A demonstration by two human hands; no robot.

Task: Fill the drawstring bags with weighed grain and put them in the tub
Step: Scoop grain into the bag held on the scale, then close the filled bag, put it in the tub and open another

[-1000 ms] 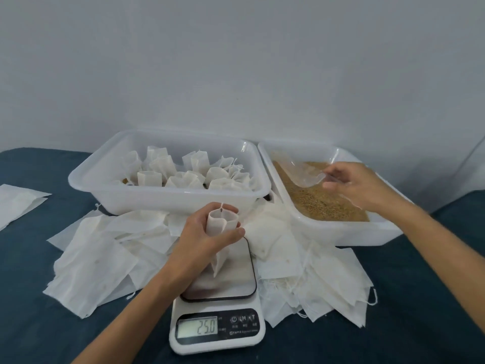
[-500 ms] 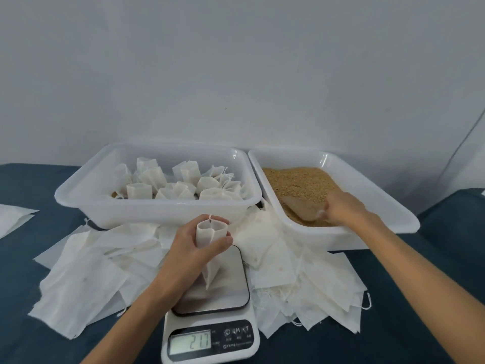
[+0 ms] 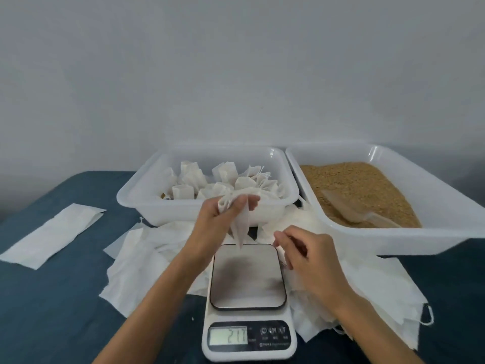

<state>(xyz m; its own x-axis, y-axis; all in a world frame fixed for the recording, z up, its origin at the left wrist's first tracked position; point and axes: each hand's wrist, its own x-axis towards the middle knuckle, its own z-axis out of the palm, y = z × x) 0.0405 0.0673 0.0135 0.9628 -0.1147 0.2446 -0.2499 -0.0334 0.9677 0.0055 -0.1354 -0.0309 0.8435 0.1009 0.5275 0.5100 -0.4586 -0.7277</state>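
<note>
Left hand (image 3: 223, 216) grips a white bag (image 3: 240, 224) above the scale (image 3: 248, 298); right hand (image 3: 309, 253) w/ loose fingers, holding nothing; tub (image 3: 157, 206) of tied bags behind, grain tray (image 3: 393, 240) w/ scoop (image 3: 349, 206) beside it; blue table (image 3: 52, 298), flat bags (image 3: 147, 258) piled on it; plain grey wall (image 3: 236, 74).

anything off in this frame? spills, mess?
No spill visible. Oddities: scale display reads 217 though its platform is bare, the bag pinched above it in the left hand; scoop lies in the grain.
</note>
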